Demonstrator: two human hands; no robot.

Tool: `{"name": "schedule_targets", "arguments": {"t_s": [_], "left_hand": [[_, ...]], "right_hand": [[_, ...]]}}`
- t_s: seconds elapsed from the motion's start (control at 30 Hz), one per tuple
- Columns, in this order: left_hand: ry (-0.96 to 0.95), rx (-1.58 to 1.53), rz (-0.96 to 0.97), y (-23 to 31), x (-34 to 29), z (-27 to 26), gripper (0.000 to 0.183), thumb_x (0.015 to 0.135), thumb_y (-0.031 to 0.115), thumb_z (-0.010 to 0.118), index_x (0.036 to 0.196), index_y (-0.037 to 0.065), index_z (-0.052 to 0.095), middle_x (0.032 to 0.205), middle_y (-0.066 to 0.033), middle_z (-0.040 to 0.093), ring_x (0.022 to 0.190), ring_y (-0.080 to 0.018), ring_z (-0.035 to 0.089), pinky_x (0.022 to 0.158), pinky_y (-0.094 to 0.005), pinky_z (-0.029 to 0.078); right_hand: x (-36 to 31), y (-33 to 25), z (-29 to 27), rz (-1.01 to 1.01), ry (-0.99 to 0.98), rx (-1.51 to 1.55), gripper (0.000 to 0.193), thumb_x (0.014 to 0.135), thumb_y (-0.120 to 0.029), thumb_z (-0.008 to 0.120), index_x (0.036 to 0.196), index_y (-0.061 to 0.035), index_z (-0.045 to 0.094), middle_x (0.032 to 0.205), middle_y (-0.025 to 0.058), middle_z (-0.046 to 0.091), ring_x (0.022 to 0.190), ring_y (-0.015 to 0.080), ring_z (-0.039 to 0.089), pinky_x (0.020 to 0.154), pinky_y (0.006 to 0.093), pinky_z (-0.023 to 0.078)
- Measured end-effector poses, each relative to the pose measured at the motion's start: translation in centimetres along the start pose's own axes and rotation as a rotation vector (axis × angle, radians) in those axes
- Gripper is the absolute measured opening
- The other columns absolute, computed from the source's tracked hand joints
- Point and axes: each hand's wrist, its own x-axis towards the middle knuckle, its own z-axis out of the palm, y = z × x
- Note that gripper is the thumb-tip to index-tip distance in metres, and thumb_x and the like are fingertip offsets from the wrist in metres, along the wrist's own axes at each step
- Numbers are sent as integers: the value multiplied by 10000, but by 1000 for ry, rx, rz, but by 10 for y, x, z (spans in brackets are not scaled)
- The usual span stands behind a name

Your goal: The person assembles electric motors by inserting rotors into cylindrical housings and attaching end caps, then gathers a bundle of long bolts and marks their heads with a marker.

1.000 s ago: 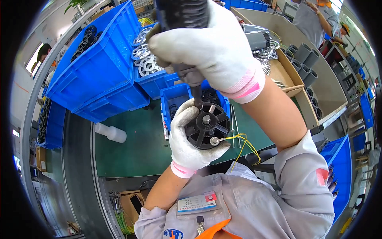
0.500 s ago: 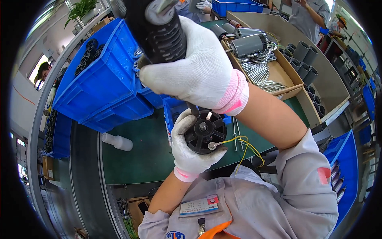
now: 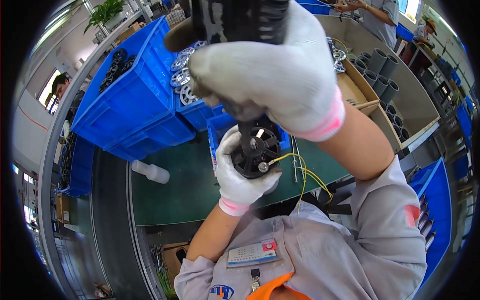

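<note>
My right hand, in a white glove, is closed around the dark body of a power screwdriver held upright. Its shaft points down at the black spoked end cap of a motor, and the tip appears to overlap the cap near its middle; contact is hard to judge. Around the motor's side wraps my gloved left hand, fingers closed on it. A yellow-green wire is fixed by a ring terminal to the cap's near edge and trails right. Beyond the motor, a small blue bin is partly hidden.
Stacked blue bins stand at left, with silvery metal end covers beside them. A white plastic bottle-like piece lies on the green mat. Grey tubes and a cardboard tray are at right. Other people work farther off.
My right hand and the screwdriver have moved right, bringing the shaft from the cap's far-left edge toward its middle. My left hand still grips the motor, which is slightly higher in view.
</note>
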Motion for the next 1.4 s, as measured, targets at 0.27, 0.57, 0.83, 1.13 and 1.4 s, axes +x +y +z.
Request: {"name": "schedule_targets", "arguments": {"t_s": [0.27,0.57,0.83,1.13,1.4], "left_hand": [[19,-14,-26,15,5,2,531,586,285,856,978,-9,651,983,-131,657,915,-210,636,814,-342,481],[-121,896,563,-1,-3,-12,616,645,297,814,1133,0,584,1012,-135,643,909,-262,637,832,-360,470],[-196,558,311,1,1,-12,662,630,251,817,1172,3,529,1111,-154,586,984,-246,601,874,-345,454],[-170,165,-87,12,4,-14,733,610,191,821,1221,7,458,1239,-177,512,1080,-227,554,927,-326,434],[-49,-108,-213,21,39,9,641,602,161,807,1116,-9,465,1062,-100,557,976,-167,566,881,-294,465]], "right_hand": [[-25,26,2,-96,-153,110,484,609,-70,639,1058,68,522,661,97,621,560,152,619,542,278,511],[-25,36,10,-437,-145,-123,424,646,-81,603,1032,62,501,627,107,604,506,177,628,480,279,529],[-26,38,15,-397,-109,-186,406,647,-80,602,987,110,487,629,148,611,547,209,650,499,292,530],[-17,36,15,-231,-134,-92,368,658,-77,603,988,58,512,608,114,602,496,185,620,479,286,521],[40,46,-32,-346,12,-282,199,744,-138,611,864,21,619,708,50,605,627,97,553,585,247,446]]}}
